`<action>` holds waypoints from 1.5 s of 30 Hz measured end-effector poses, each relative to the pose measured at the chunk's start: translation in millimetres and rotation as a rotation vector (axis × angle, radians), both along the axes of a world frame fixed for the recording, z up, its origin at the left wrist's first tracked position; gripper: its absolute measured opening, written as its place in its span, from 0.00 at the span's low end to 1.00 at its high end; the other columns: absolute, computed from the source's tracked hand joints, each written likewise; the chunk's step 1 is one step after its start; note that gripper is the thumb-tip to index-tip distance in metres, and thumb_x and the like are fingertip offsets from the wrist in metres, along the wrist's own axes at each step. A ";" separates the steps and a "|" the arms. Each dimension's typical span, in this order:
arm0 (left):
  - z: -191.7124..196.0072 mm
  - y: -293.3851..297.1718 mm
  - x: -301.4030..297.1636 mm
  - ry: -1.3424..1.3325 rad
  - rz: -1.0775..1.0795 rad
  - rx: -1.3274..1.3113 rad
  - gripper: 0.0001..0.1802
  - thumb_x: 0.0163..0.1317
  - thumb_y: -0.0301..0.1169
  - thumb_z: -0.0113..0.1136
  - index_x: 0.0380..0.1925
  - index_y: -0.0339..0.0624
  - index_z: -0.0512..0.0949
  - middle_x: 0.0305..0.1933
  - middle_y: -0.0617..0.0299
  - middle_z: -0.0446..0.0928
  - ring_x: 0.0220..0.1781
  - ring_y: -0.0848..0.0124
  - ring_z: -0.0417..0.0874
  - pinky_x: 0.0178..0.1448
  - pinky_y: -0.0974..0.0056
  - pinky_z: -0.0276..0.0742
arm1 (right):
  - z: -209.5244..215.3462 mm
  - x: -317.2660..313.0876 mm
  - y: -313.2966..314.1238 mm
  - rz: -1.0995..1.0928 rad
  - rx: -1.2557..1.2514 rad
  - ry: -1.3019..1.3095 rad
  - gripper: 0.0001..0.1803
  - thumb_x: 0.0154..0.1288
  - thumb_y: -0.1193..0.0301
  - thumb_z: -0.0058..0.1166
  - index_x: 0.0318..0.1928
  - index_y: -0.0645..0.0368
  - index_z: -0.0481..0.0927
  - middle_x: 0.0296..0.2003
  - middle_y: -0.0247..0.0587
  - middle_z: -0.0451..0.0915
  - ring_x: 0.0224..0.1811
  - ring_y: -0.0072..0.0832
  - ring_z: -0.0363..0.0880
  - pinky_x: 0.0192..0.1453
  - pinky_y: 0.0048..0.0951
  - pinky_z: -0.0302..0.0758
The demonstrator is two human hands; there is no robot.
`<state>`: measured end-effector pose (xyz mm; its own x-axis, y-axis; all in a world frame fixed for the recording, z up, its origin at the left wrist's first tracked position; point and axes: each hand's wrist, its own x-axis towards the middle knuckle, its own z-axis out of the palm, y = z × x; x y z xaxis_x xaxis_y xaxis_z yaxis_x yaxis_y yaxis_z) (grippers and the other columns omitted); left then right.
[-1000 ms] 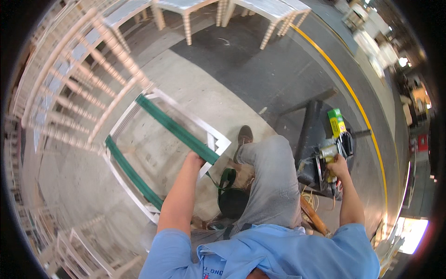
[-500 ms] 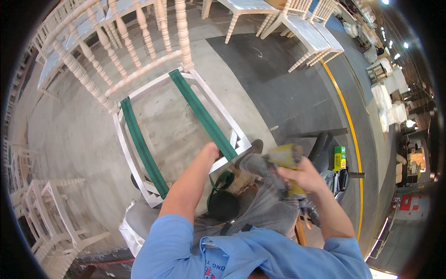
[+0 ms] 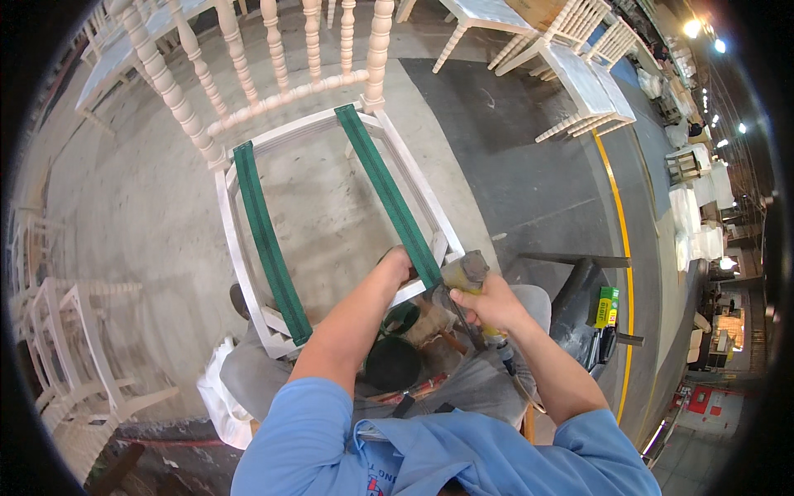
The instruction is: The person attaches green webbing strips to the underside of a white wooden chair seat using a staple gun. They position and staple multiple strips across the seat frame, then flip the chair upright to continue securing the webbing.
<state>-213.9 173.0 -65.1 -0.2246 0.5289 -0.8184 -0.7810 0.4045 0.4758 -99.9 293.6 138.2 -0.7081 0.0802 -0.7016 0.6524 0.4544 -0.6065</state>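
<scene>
A white wooden chair frame (image 3: 445, 217) with an open seat tilts against my lap. Two green webbing straps (image 3: 382, 186) run across the seat from back rail to front rail. My left hand (image 3: 399, 263) is closed at the front rail, beside the right-hand strap; its fingertips are partly hidden there. In my right hand (image 3: 491, 304) is a yellow and grey staple gun (image 3: 468, 268), its hose trailing down. The gun's nose is at the strap's front end, though actual contact cannot be made out. A dark roll of webbing (image 3: 392, 362) sits between my thighs.
On my right, a black seat or bench (image 3: 571, 310) carries a small green and yellow box (image 3: 608, 306). White chairs stand at the far right (image 3: 571, 78) and lower left (image 3: 78, 347). A yellow line (image 3: 616, 198) crosses the floor. A white bag (image 3: 225, 397) lies by my left leg.
My right hand has brought the staple gun left to the strap's front end at the rail. The chair frame appears slightly further right in view. My left hand stays by the strap.
</scene>
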 end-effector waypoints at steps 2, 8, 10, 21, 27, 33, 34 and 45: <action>3.1 0.9 -0.2 0.017 -0.036 -0.007 0.15 0.70 0.36 0.54 0.44 0.38 0.82 0.41 0.51 0.85 0.41 0.57 0.86 0.46 0.49 0.84 | -0.5 0.3 2.8 0.020 0.024 -0.033 0.20 0.65 0.64 0.65 0.50 0.65 0.76 0.30 0.35 0.80 0.20 0.20 0.75 0.21 0.25 0.72; 7.4 -2.8 -3.8 0.059 -0.101 -0.033 0.14 0.69 0.36 0.55 0.43 0.38 0.83 0.40 0.51 0.85 0.41 0.57 0.86 0.45 0.49 0.84 | 3.0 0.1 -9.2 0.034 0.000 -0.041 0.23 0.65 0.64 0.66 0.53 0.64 0.74 0.33 0.35 0.80 0.20 0.19 0.74 0.23 0.25 0.73; 9.0 -3.1 -4.4 0.071 -0.125 -0.040 0.14 0.69 0.36 0.55 0.43 0.38 0.83 0.40 0.51 0.85 0.40 0.57 0.86 0.44 0.49 0.84 | 2.8 1.3 -12.0 0.035 -0.001 -0.037 0.24 0.65 0.64 0.66 0.54 0.64 0.74 0.34 0.36 0.81 0.20 0.20 0.74 0.23 0.26 0.73; 16.3 -12.4 5.5 0.187 -0.295 -0.124 0.13 0.68 0.35 0.56 0.40 0.38 0.83 0.38 0.50 0.85 0.39 0.57 0.86 0.43 0.48 0.83 | 13.2 6.5 -6.1 0.023 -0.075 -0.039 0.24 0.67 0.61 0.64 0.55 0.65 0.73 0.37 0.39 0.81 0.23 0.23 0.78 0.25 0.27 0.76; 34.2 -60.1 46.1 1.082 0.274 -0.595 0.12 0.68 0.35 0.56 0.34 0.38 0.83 0.33 0.53 0.84 0.35 0.60 0.85 0.39 0.54 0.80 | 24.7 12.5 30.6 -0.078 -0.235 0.076 0.21 0.71 0.64 0.59 0.54 0.67 0.72 0.40 0.43 0.80 0.26 0.28 0.81 0.28 0.29 0.80; 79.5 -45.8 148.4 0.319 0.190 0.039 0.15 0.67 0.34 0.61 0.48 0.37 0.82 0.39 0.58 0.83 0.39 0.71 0.82 0.44 0.65 0.78 | 18.7 33.9 68.3 -0.154 -0.272 0.095 0.21 0.72 0.62 0.58 0.53 0.66 0.72 0.40 0.44 0.80 0.26 0.30 0.82 0.27 0.29 0.80; 66.8 -40.9 159.1 0.343 0.291 0.019 0.19 0.66 0.36 0.62 0.53 0.37 0.79 0.45 0.54 0.81 0.44 0.67 0.82 0.47 0.62 0.79 | 20.6 33.7 65.7 -0.154 -0.281 0.089 0.20 0.72 0.62 0.58 0.53 0.66 0.73 0.40 0.44 0.80 0.25 0.30 0.82 0.27 0.29 0.80; 31.6 -13.5 186.8 0.879 0.452 -0.038 0.20 0.60 0.45 0.69 0.33 0.35 0.84 0.29 0.61 0.85 0.31 0.67 0.83 0.41 0.62 0.76 | 18.9 30.9 51.7 -0.054 -0.257 0.116 0.16 0.72 0.63 0.57 0.49 0.63 0.76 0.37 0.37 0.81 0.20 0.22 0.76 0.20 0.24 0.70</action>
<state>-27.1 159.4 -33.5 -0.9350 0.2202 -0.2781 -0.2405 0.1827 0.9533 -69.0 345.3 157.1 -0.7844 -0.0502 -0.6182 0.5909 0.2423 -0.7695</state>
